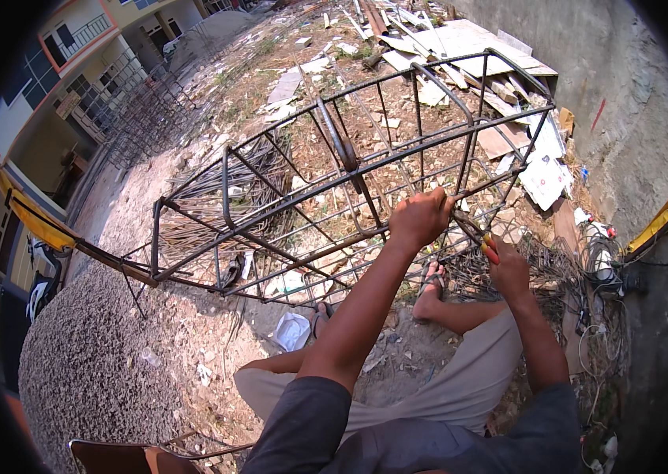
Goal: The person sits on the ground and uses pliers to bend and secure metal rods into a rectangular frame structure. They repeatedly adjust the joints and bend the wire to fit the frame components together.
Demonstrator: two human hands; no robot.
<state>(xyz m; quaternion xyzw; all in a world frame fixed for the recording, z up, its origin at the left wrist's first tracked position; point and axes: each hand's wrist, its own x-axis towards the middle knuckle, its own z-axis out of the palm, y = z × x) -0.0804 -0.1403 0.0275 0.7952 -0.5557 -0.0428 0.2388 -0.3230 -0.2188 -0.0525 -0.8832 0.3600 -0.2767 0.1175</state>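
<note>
The person's left hand (422, 220) gripped a long, dark, box-shaped steel-rod cage (354, 168); the right hand (511, 271) clasped metal pliers with red-and-yellow handles (491, 250) beside it.

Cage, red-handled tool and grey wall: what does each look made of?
Cage: probably steel, dull and dark, with slim rods and sharply bent hoops.
Tool: handle likely plastic or rubber, from its bright red and yellow; the head looks like dark metal.
Wall: seemingly cement, matt and blotchy.
</note>
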